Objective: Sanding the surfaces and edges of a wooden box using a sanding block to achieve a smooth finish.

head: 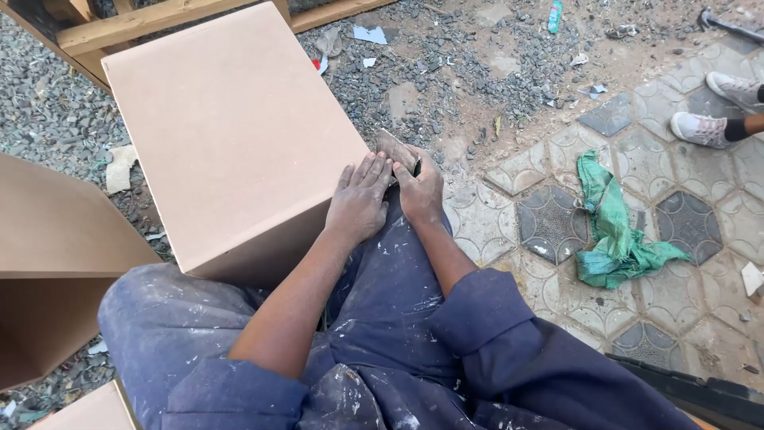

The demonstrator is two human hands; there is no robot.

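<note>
A person in paint-flecked dark blue work clothes sits with a plain light-brown fibreboard box (pixel 231 127) propped against the knees, its broad flat face turned up toward the camera. The left hand (pixel 358 203) lies flat on the lower right corner of that face, fingers straight and held close together, palm pressed to the board. Just beside it, touching at the fingertips, the right hand (pixel 418 187) is closed around a small worn sanding block (pixel 395 149) of grey-brown colour, pinching it between thumb and fingers and holding it against the box's right edge at the corner. The box rests over grey gravel (pixel 446 72) scattered with paper scraps. To the left stands a second brown fibreboard panel piece (pixel 56 239), open on its underside, well apart from the hands. To the right the ground turns to patterned hexagonal paving tiles (pixel 549 223), where a crumpled green cloth (pixel 613 231) lies. At the upper right another person's feet in pale sneakers (pixel 712 107) stand on the tiles, and wooden beams (pixel 135 24) run behind the box.
</note>
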